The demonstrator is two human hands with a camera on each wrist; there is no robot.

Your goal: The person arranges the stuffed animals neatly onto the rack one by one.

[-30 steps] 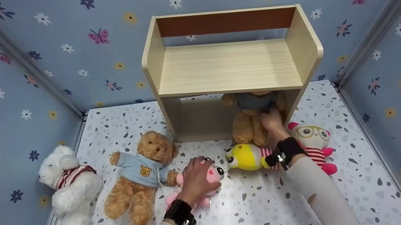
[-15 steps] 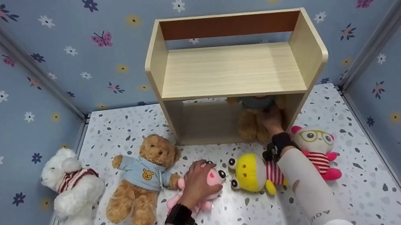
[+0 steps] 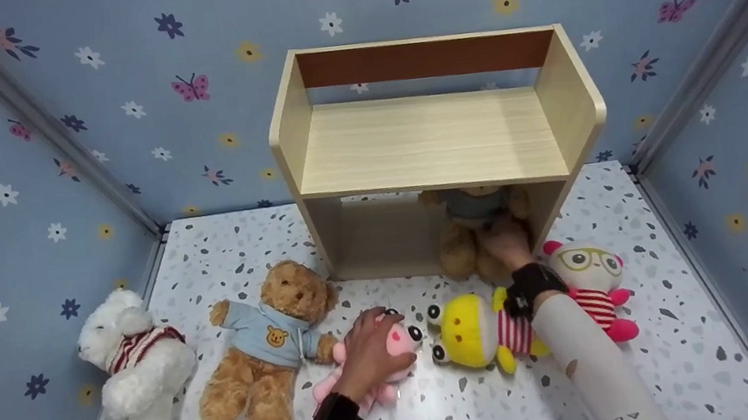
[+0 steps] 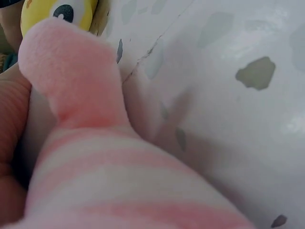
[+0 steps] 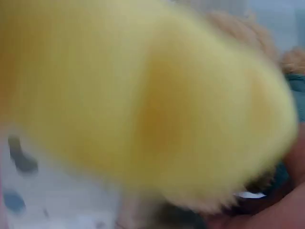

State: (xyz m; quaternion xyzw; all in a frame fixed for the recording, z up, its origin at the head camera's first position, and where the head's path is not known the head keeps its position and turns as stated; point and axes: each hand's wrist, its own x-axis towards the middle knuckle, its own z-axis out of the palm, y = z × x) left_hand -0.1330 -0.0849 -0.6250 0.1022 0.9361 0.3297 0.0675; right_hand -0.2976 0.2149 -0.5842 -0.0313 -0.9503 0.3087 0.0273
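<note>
In the head view, my right hand (image 3: 506,243) reaches into the lower compartment of the wooden shelf (image 3: 429,140) and grips a brown teddy bear (image 3: 457,250) in a dark shirt. The bear sits upright at the compartment's right side, its head mostly hidden under the upper board. My left hand (image 3: 367,353) holds a pink plush toy (image 3: 400,348) lying on the floor, fingers over its head. Its striped body (image 4: 114,176) fills the left wrist view. A yellow plush toy (image 3: 465,332) lies beneath my right wrist; a blurred yellow part (image 5: 167,105) covers much of the right wrist view.
A panda plush (image 3: 594,290) with glasses lies right of the shelf. Left of my left hand lies a brown teddy bear (image 3: 277,344) in a light blue hoodie, then a white bear (image 3: 144,384) by the left wall. Flowered panels (image 3: 208,116) enclose the speckled floor (image 3: 468,417).
The teddy bear in the shelf has gone slightly deeper with my right hand. The yellow plush toy has shifted toward the front. My left hand keeps its place on the pink toy.
</note>
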